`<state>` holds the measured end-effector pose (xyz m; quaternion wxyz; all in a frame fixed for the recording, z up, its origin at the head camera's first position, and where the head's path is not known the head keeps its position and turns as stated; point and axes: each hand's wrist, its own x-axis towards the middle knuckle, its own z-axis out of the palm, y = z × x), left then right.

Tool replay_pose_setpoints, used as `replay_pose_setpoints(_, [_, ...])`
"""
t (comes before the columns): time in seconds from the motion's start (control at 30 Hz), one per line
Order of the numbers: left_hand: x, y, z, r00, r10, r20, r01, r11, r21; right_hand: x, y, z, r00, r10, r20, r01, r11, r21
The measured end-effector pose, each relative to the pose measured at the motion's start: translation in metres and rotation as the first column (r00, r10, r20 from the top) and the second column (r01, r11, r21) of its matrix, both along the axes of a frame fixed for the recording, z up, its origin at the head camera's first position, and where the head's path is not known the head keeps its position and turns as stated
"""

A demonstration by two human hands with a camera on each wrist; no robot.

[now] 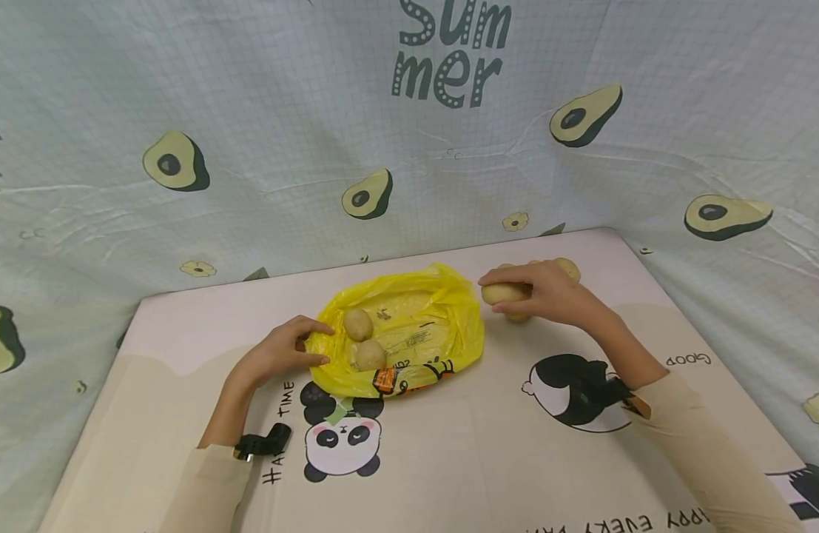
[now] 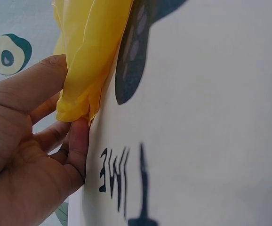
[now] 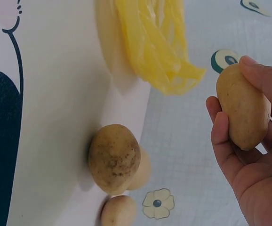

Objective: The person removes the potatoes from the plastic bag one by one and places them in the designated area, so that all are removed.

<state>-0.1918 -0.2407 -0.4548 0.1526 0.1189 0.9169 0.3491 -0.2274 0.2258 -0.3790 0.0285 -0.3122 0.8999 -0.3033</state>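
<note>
A yellow plastic bag [image 1: 467, 322] lies spread wide on the table, its mouth facing up. Two potatoes, one [image 1: 358, 324] behind the other [image 1: 371, 357], sit inside toward its left end. My left hand [image 1: 280, 352] pinches the bag's left rim between thumb and fingers; the left wrist view shows the gathered yellow edge [image 2: 84, 94] there. Just off the bag's right side, my right hand [image 1: 557, 295] grips a potato [image 3: 243, 107] above the table. Under and behind that hand are more potatoes, among them a dirt-marked one [image 3: 115, 159], partly hidden in the head view.
Another potato [image 3: 119, 212] lies near the dirt-marked one. The table [image 1: 462, 459] has a pale cover printed with a panda [image 1: 342, 444] and lettering. Behind it hangs a curtain [image 1: 276, 111] with avocado prints, close along the back edge.
</note>
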Motion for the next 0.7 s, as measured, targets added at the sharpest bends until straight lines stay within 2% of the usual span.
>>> replay_pose_setpoints(0.27, [0.001, 0.000, 0.000, 1.000, 0.010, 0.012, -0.010, 1.000, 0.003, -0.001, 0.012, -0.003, 0.997, -0.048, -0.067, 0.052, 0.997, 0.061])
replay_pose_setpoints(0.43, [0.001, 0.000, 0.000, 1.000, 0.008, 0.009, -0.008, 1.000, 0.000, -0.001, 0.020, -0.004, 0.998, -0.056, -0.040, 0.056, 0.998, 0.020])
replay_pose_setpoints(0.7, [0.000, 0.001, 0.001, 1.000, 0.007, 0.006, -0.007, 1.000, -0.008, 0.000, 0.030, -0.002, 0.995, -0.100, -0.028, 0.101, 0.994, 0.048])
